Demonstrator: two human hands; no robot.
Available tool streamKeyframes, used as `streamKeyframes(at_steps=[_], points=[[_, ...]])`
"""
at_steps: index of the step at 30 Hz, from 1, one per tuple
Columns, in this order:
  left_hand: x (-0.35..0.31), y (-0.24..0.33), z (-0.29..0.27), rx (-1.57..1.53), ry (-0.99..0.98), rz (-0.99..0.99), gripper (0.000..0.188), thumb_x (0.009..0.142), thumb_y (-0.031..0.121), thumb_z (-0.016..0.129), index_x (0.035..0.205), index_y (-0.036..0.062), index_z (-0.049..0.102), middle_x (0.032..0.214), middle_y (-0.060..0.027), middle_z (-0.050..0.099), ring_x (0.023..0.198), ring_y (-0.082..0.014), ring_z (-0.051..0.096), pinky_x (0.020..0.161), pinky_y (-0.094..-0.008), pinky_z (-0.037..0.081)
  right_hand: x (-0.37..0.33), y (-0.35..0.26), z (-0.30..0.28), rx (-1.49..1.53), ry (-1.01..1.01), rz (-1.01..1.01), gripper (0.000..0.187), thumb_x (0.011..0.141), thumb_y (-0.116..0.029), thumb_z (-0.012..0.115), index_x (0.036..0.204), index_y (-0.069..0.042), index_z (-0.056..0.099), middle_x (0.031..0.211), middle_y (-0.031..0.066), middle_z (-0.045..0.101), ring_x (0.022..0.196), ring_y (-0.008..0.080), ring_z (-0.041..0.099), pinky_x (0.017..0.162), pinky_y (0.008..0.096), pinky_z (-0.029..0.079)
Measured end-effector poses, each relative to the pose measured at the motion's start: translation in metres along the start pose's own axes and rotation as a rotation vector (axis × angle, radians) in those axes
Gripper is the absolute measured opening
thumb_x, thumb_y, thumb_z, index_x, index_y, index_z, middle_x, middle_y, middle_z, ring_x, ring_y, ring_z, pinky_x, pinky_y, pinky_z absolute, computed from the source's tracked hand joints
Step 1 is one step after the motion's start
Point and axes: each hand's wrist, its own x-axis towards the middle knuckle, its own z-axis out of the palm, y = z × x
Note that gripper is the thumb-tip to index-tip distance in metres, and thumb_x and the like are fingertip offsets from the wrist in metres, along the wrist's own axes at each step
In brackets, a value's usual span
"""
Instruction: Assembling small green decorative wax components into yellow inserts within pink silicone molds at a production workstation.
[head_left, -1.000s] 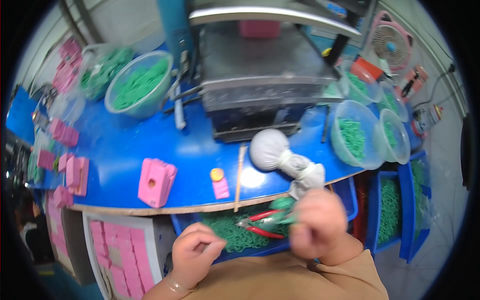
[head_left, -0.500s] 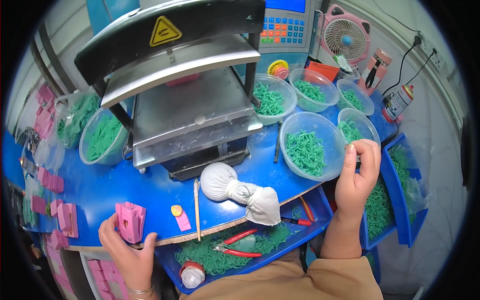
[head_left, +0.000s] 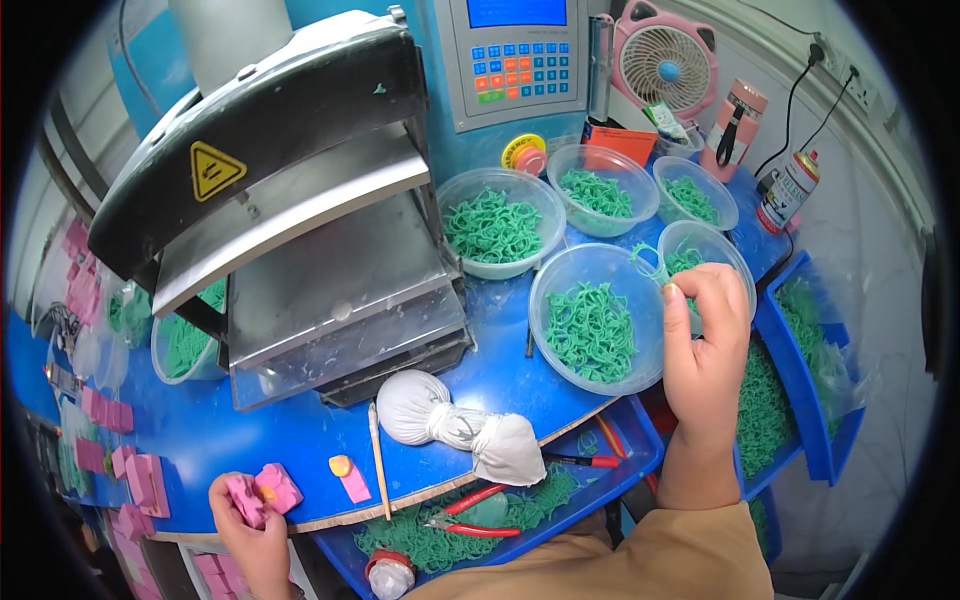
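At the table's front left, my left hand [head_left: 258, 548] is closed around one half of a pink rubber mold [head_left: 244, 499]. The other mold half [head_left: 279, 487] lies on the blue table right beside it, a yellowish spot on its face. My right hand [head_left: 708, 335] pinches a thin green ring [head_left: 648, 262] between thumb and fingertips. This ring hangs over the rims of a large clear bowl [head_left: 540, 322] and a smaller clear bowl [head_left: 735, 254], both with similar green pieces inside. My fingers partly hide the smaller bowl's contents.
A press machine [head_left: 340, 290] stands behind. In front of it lie a tied white cloth pouch [head_left: 460, 425], a brush [head_left: 377, 455] and a small pink block [head_left: 355, 486]. Red-handled cutters [head_left: 480, 528] rest in a blue drawer [head_left: 640, 455] of green scraps. A spray can [head_left: 788, 195] stands right.
The pink mold, earlier in one piece beside my open left hand, is now parted, with one half in that hand. My right hand has raised a green ring. The view has shifted.
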Motion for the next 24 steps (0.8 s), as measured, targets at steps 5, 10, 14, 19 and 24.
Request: streamKeyframes(at_steps=[5, 10, 14, 19, 24], points=[[0.001, -0.024, 0.007, 0.119, 0.158, 0.155, 0.036, 0.073, -0.014, 0.045, 0.106, -0.0003, 0.041, 0.098, -0.0096, 0.043, 0.091, -0.0168, 0.046, 0.084, -0.0261, 0.039, 0.025, 0.001, -0.004, -0.057, 0.073, -0.065, 0.004, 0.08, -0.003, 0.057, 0.082, 0.0, 0.056, 0.079, 0.011, 0.052, 0.074, 0.026, 0.05, 0.068, 0.0338, 0.04], [0.001, -0.018, 0.015, 0.284, 0.221, 0.132, 0.033, 0.084, -0.006, 0.047, 0.116, -0.002, 0.042, 0.105, -0.0113, 0.046, 0.095, -0.0186, 0.048, 0.087, -0.03, 0.041, 0.065, 0.0, -0.018, -0.067, 0.291, -0.164, 0.004, 0.081, -0.003, 0.056, 0.08, 0.001, 0.055, 0.076, 0.0104, 0.051, 0.071, 0.0251, 0.05, 0.065, 0.0325, 0.04], [-0.001, -0.026, 0.011, 0.222, 0.219, 0.14, 0.031, 0.088, 0.002, 0.049, 0.118, -0.0026, 0.042, 0.106, -0.0117, 0.048, 0.097, -0.0203, 0.049, 0.089, -0.0311, 0.039, 0.072, 0.003, -0.005, -0.181, 0.192, -0.148, 0.006, 0.08, -0.007, 0.056, 0.078, -0.001, 0.055, 0.075, 0.0102, 0.053, 0.07, 0.0274, 0.051, 0.064, 0.037, 0.04], [-0.001, -0.021, 0.013, 0.132, 0.163, 0.125, 0.024, 0.09, 0.009, 0.052, 0.11, -0.0027, 0.045, 0.103, -0.0121, 0.049, 0.094, -0.0214, 0.048, 0.088, -0.0311, 0.038, 0.065, 0.012, 0.007, -0.318, -0.217, -0.04, 0.011, 0.08, -0.013, 0.057, 0.077, -0.003, 0.056, 0.071, 0.0114, 0.053, 0.072, 0.0311, 0.052, 0.066, 0.0422, 0.041], [-0.001, -0.007, 0.021, 0.217, 0.178, 0.186, 0.024, 0.079, -0.001, 0.051, 0.102, -0.003, 0.046, 0.103, -0.0161, 0.049, 0.097, -0.031, 0.049, 0.089, -0.0367, 0.038, 0.099, 0.029, 0.019, -0.515, -0.17, -0.033, 0.014, 0.082, -0.016, 0.057, 0.075, -0.003, 0.057, 0.075, 0.0133, 0.059, 0.076, 0.0324, 0.056, 0.068, 0.0441, 0.043]])
